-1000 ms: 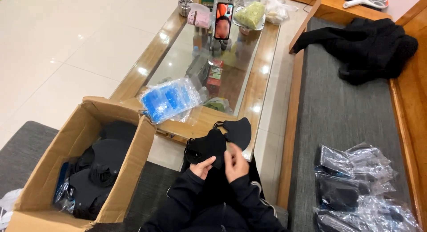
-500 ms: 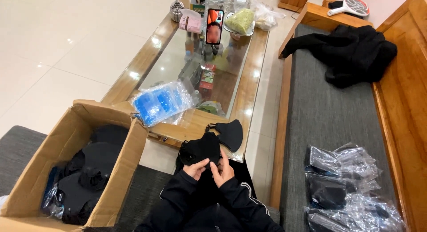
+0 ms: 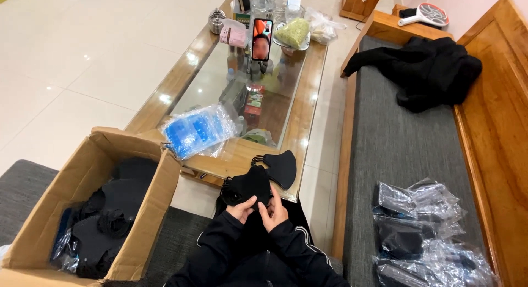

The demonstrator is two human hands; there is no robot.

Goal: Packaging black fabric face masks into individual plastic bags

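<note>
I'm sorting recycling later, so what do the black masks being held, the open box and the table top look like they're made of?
The black masks in both hands look like soft matte fabric: they flop and show no shine. The open box looks like plain brown corrugated cardboard with raw, bent flaps. The table top looks like clear glass, since things beneath show through and light glares off it, framed in glossy varnished wood.

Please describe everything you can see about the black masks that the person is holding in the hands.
The stack of black face masks looks like soft matte fabric, several curved pieces bunched together, with thin ear loops hanging at its left side. The left hand and right hand pinch its lower edge from below, above the person's lap. It sits at the near edge of the glass-topped coffee table, beside a single black mask lying there.
</note>
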